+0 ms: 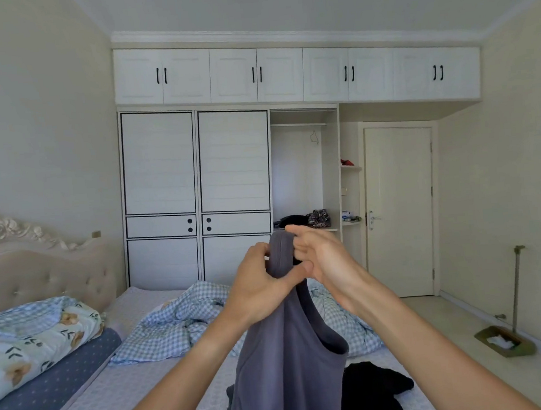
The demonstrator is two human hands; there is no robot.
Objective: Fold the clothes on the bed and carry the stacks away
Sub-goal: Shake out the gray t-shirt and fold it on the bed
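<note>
A grey sleeveless top (pixel 286 363) hangs in the air in front of me, above the bed (pixel 122 391). My left hand (pixel 256 287) grips its shoulder straps from the left, fingers curled round the cloth. My right hand (pixel 323 259) holds the same straps from the right, thumb against the fabric and fingertips pinching the strap's top end. Below the top, a black garment (pixel 373 388) lies crumpled on the bed's right side.
A blue checked quilt (pixel 175 324) lies bunched across the bed's far end; a floral quilt (pixel 35 339) sits on a blue pillow at left. The white wardrobe (pixel 232 162) behind has an open section holding clothes. A dustpan and broom (pixel 509 337) stand on the floor at right, near a closed door (pixel 400 209).
</note>
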